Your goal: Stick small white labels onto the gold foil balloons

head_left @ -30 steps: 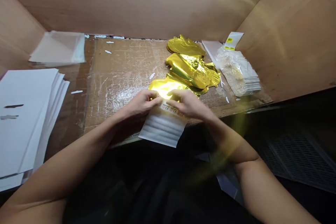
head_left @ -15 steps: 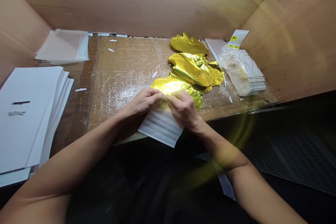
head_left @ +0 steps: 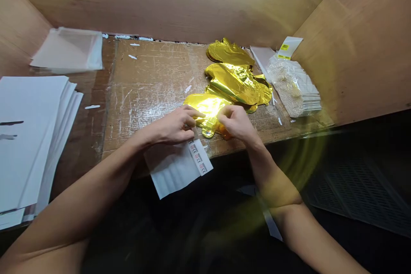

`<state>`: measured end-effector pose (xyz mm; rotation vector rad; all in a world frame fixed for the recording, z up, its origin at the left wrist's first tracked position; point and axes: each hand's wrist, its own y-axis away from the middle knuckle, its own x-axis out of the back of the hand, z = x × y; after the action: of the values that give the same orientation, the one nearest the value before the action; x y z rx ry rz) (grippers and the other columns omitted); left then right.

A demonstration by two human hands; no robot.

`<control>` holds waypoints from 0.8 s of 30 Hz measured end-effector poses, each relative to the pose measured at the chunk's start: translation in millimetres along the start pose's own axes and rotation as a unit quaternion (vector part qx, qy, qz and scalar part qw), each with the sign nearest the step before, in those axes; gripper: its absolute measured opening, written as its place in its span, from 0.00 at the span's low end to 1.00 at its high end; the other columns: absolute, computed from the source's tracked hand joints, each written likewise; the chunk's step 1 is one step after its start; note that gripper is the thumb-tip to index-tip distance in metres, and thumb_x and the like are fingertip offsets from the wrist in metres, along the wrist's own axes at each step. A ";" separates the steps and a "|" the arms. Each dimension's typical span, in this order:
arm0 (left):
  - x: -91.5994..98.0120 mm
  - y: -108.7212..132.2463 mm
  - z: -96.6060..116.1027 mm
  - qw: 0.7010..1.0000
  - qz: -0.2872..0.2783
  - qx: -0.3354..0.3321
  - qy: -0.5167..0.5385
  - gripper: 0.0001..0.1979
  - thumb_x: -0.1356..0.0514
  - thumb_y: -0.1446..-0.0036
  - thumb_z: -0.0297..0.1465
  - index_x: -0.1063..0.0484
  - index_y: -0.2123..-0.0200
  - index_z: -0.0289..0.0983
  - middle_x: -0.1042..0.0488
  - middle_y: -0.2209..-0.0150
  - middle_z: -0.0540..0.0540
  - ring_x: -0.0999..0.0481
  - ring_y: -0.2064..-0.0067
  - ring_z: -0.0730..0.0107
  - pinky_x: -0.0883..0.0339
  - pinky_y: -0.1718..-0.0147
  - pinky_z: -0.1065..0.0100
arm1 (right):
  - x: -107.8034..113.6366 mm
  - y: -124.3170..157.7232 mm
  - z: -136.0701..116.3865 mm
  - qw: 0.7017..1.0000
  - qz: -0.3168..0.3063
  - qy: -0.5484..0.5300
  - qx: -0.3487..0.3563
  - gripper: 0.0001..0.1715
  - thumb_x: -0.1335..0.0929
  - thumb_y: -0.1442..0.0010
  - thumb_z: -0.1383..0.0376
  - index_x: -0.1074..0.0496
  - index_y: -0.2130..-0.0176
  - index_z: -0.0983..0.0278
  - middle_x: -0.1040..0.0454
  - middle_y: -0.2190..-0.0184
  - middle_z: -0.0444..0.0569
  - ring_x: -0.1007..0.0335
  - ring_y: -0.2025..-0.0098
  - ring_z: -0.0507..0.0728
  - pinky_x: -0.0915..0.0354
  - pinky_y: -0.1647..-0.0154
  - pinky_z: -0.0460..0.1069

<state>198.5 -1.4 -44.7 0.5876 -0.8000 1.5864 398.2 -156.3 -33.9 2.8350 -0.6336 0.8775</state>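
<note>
A white sheet with a strip of small printed CE stickers [head_left: 175, 171] hangs tilted over the table's front edge. My left hand [head_left: 175, 126] has it under the thumb, while its forefinger stretches onto a shiny gold foil balloon [head_left: 208, 105] lying flat. My right hand [head_left: 238, 123] is closed in a pinch at the near right part of this balloon. What its fingertips hold, if anything, is too small to make out. Behind lie more flat gold foil balloons [head_left: 236, 81] in overlapping piles.
White card sheets [head_left: 28, 137] with slots are stacked at the left, and clear plastic bags [head_left: 70, 49] lie behind them. A bundle of packed items [head_left: 295, 87] sits at the right beside a white label with yellow print [head_left: 289, 47]. Wooden walls [head_left: 180, 4] enclose the table.
My hands have moved apart. The sticker sheet has gone left with my left hand and turned, showing its printed strip. My right hand has let go of it and moved right.
</note>
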 end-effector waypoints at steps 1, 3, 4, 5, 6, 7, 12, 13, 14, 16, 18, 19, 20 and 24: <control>-0.2 0.0 -1.1 1.000 -0.013 -0.011 -0.017 0.09 0.41 0.47 0.26 0.26 0.77 0.38 0.18 0.42 0.44 0.23 0.41 0.50 0.32 0.39 0.52 | -1.9 -1.1 0.0 0.999 -0.021 0.043 -0.002 0.11 0.30 0.41 0.63 0.29 0.74 0.62 0.27 0.75 0.44 0.33 0.71 0.53 0.39 0.67 0.48; -2.5 0.0 -4.0 0.999 -0.030 -0.010 -0.037 0.09 0.42 0.47 0.26 0.29 0.79 0.39 0.18 0.41 0.45 0.24 0.39 0.50 0.32 0.39 0.53 | -8.5 0.7 -0.4 0.987 -0.033 0.157 -0.010 0.14 0.28 0.38 0.60 0.28 0.74 0.62 0.26 0.75 0.47 0.32 0.70 0.55 0.41 0.66 0.50; -4.1 0.0 -5.4 0.998 -0.035 -0.004 -0.045 0.09 0.42 0.48 0.26 0.29 0.79 0.39 0.19 0.40 0.46 0.24 0.38 0.50 0.31 0.39 0.53 | -11.4 3.4 -0.3 0.975 -0.025 0.219 -0.016 0.17 0.28 0.36 0.58 0.28 0.74 0.62 0.25 0.74 0.49 0.32 0.69 0.57 0.42 0.66 0.51; -5.5 0.0 -6.7 0.998 -0.037 0.002 -0.052 0.09 0.42 0.48 0.25 0.29 0.79 0.39 0.19 0.39 0.46 0.24 0.37 0.49 0.30 0.39 0.54 | -13.0 6.7 0.0 0.961 -0.011 0.275 -0.022 0.19 0.27 0.35 0.56 0.28 0.74 0.62 0.25 0.74 0.52 0.31 0.69 0.59 0.42 0.65 0.52; -6.6 0.0 -7.6 0.998 -0.038 0.006 -0.058 0.08 0.42 0.49 0.25 0.29 0.79 0.39 0.20 0.38 0.46 0.25 0.36 0.49 0.30 0.39 0.54 | -13.1 10.2 0.8 0.946 0.009 0.323 -0.027 0.20 0.27 0.34 0.54 0.28 0.73 0.61 0.25 0.73 0.54 0.30 0.68 0.60 0.43 0.65 0.53; -7.3 0.0 -8.2 0.997 -0.038 0.008 -0.060 0.08 0.43 0.49 0.25 0.28 0.78 0.39 0.20 0.37 0.46 0.25 0.35 0.49 0.30 0.39 0.54 | -11.6 13.3 2.0 0.934 0.032 0.355 -0.024 0.20 0.27 0.33 0.54 0.27 0.72 0.61 0.25 0.73 0.56 0.30 0.67 0.62 0.43 0.64 0.54; -3.9 0.1 -6.1 0.998 -0.043 -0.001 -0.047 0.09 0.44 0.48 0.24 0.26 0.76 0.39 0.19 0.39 0.47 0.24 0.37 0.51 0.30 0.38 0.54 | -1.6 10.3 13.2 0.933 0.009 0.333 0.135 0.16 0.29 0.30 0.54 0.28 0.65 0.62 0.23 0.63 0.54 0.31 0.59 0.61 0.42 0.56 0.53; -2.5 0.2 -4.5 0.999 -0.035 -0.003 -0.040 0.08 0.43 0.48 0.24 0.27 0.76 0.39 0.19 0.39 0.46 0.24 0.38 0.52 0.30 0.39 0.54 | -1.8 6.7 15.9 0.939 -0.023 0.305 0.159 0.15 0.29 0.30 0.55 0.29 0.65 0.62 0.23 0.63 0.52 0.31 0.59 0.60 0.43 0.56 0.52; -1.4 0.2 -2.5 0.999 -0.019 -0.008 -0.033 0.08 0.43 0.48 0.24 0.27 0.76 0.39 0.18 0.40 0.46 0.24 0.39 0.52 0.30 0.39 0.53 | -2.6 3.2 18.4 0.946 -0.051 0.275 0.166 0.15 0.29 0.30 0.56 0.29 0.66 0.62 0.24 0.63 0.51 0.33 0.60 0.58 0.43 0.56 0.51; -0.7 0.1 2.3 0.999 0.025 -0.024 -0.020 0.08 0.42 0.47 0.24 0.26 0.75 0.39 0.18 0.40 0.44 0.25 0.40 0.51 0.30 0.40 0.52 | -5.3 -1.5 22.0 0.962 -0.076 0.217 0.147 0.17 0.31 0.29 0.60 0.32 0.70 0.62 0.26 0.67 0.47 0.36 0.63 0.55 0.45 0.59 0.49; -3.2 -0.9 6.8 0.998 0.042 -0.045 -0.004 0.08 0.41 0.46 0.24 0.25 0.73 0.39 0.19 0.40 0.44 0.26 0.41 0.51 0.30 0.41 0.50 | -6.4 -4.0 22.9 0.974 -0.075 0.173 0.123 0.20 0.33 0.28 0.61 0.33 0.73 0.63 0.30 0.71 0.44 0.39 0.67 0.53 0.46 0.63 0.49; -5.6 -1.7 8.4 0.998 0.031 -0.053 0.002 0.08 0.41 0.46 0.23 0.24 0.72 0.39 0.19 0.40 0.44 0.27 0.42 0.51 0.30 0.41 0.50 | -4.9 -6.0 22.2 0.977 -0.073 0.158 0.119 0.21 0.33 0.29 0.61 0.34 0.74 0.63 0.31 0.73 0.43 0.40 0.68 0.53 0.46 0.64 0.49; -8.5 -2.6 9.5 0.998 0.009 -0.056 0.005 0.08 0.42 0.46 0.22 0.23 0.71 0.39 0.19 0.39 0.45 0.27 0.42 0.51 0.30 0.41 0.50 | -0.9 -9.6 20.9 0.978 -0.078 0.148 0.123 0.21 0.33 0.29 0.61 0.33 0.74 0.63 0.31 0.73 0.42 0.39 0.68 0.52 0.46 0.64 0.48; -17.8 -5.7 10.4 0.998 -0.060 -0.029 -0.015 0.09 0.43 0.46 0.22 0.23 0.70 0.38 0.20 0.38 0.45 0.26 0.44 0.52 0.29 0.42 0.51 | 49.7 -51.4 13.4 0.962 -0.054 0.250 0.100 0.17 0.29 0.30 0.58 0.26 0.69 0.64 0.26 0.72 0.44 0.34 0.67 0.52 0.42 0.63 0.49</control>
<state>206.5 -20.3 -50.5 0.6089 -0.8156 1.4429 463.8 -130.5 -16.0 2.6015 -0.3327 1.6336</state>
